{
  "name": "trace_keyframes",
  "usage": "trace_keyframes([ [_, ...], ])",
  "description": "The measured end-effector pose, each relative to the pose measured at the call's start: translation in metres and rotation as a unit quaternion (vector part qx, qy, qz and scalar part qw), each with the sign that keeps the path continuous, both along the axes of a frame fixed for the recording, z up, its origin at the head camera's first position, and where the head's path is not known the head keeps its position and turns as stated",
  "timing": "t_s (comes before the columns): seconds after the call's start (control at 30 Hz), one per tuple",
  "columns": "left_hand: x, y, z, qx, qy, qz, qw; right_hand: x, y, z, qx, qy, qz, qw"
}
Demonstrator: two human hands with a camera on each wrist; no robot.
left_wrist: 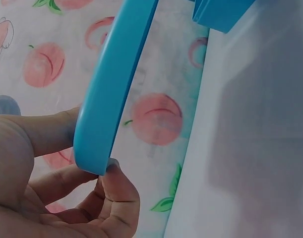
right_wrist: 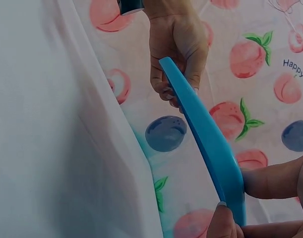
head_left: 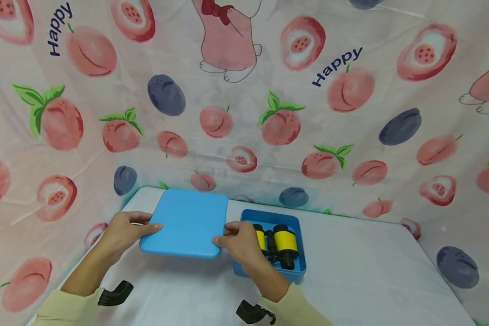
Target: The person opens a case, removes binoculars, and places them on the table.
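A flat blue lid (head_left: 187, 222) with rounded corners is held above the table between both hands. At its left edge my left hand (head_left: 124, 233) pinches it, thumb on top and fingers beneath, as the left wrist view (left_wrist: 99, 109) of the lid also shows. My right hand (head_left: 244, 244) pinches the lid's right edge near the front corner, thumb on top. Just right of that hand stands a blue box (head_left: 303, 253) without its cover. Inside lie yellow and black binoculars (head_left: 285, 240), partly hidden by my right hand.
A white cloth covers the table (head_left: 371, 271). Behind and to the sides hangs a fruit-patterned curtain (head_left: 236, 90), meeting the table's back edge. Black curved mounts (head_left: 116, 293) sit at both wrists.
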State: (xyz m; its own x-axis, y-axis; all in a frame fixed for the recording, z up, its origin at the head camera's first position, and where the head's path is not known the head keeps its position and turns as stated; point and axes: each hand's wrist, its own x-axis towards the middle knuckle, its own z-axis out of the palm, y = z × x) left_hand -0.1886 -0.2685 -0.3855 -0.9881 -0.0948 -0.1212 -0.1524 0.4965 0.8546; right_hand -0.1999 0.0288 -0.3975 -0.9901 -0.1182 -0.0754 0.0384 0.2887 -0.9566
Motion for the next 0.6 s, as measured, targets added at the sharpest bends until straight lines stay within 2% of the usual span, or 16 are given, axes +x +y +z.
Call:
trace_keyframes([
  [0.3, 0.002, -0.007, -0.003, -0.003, 0.0, 0.006, 1.0, 0.002, -0.006, -0.006, -0.005, -0.001, 0.01, 1.0],
  [0.6, 0.002, -0.013, -0.008, -0.008, -0.001, 0.004, 1.0, 0.004, -0.014, -0.008, 0.007, -0.011, 0.001, 1.0],
])
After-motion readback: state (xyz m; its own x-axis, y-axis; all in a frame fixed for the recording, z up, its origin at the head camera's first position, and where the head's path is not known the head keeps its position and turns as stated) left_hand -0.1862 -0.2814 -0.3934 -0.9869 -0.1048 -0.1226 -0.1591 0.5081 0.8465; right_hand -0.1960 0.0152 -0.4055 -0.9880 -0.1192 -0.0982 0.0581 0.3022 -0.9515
